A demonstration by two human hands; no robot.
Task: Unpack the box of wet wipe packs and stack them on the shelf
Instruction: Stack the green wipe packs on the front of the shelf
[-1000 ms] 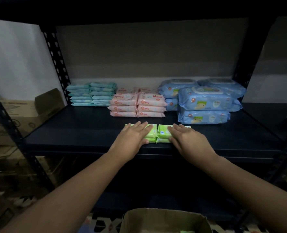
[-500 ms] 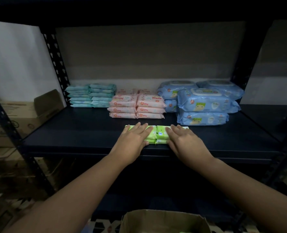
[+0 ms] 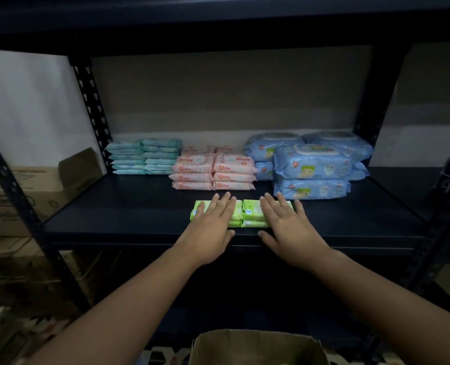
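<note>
Green wipe packs (image 3: 250, 214): two short stacks side by side at shelf (image 3: 118, 206) near edge | left hand (image 3: 210, 227), right hand (image 3: 288, 227): fingers straight, flat on top | pink stacks (image 3: 213, 171) just beyond | cardboard box (image 3: 255, 346) nearest, below

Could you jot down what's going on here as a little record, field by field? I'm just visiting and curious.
Setting: dark metal shelf
Left hand: flat, fingers straight, on the green packs
Right hand: flat on the same packs
Green packs: two short stacks side by side, near the shelf's front edge
Behind them: pink packs in the middle, teal packs at left, larger blue packs at right
Below: open cardboard box, contents mostly out of view
</note>
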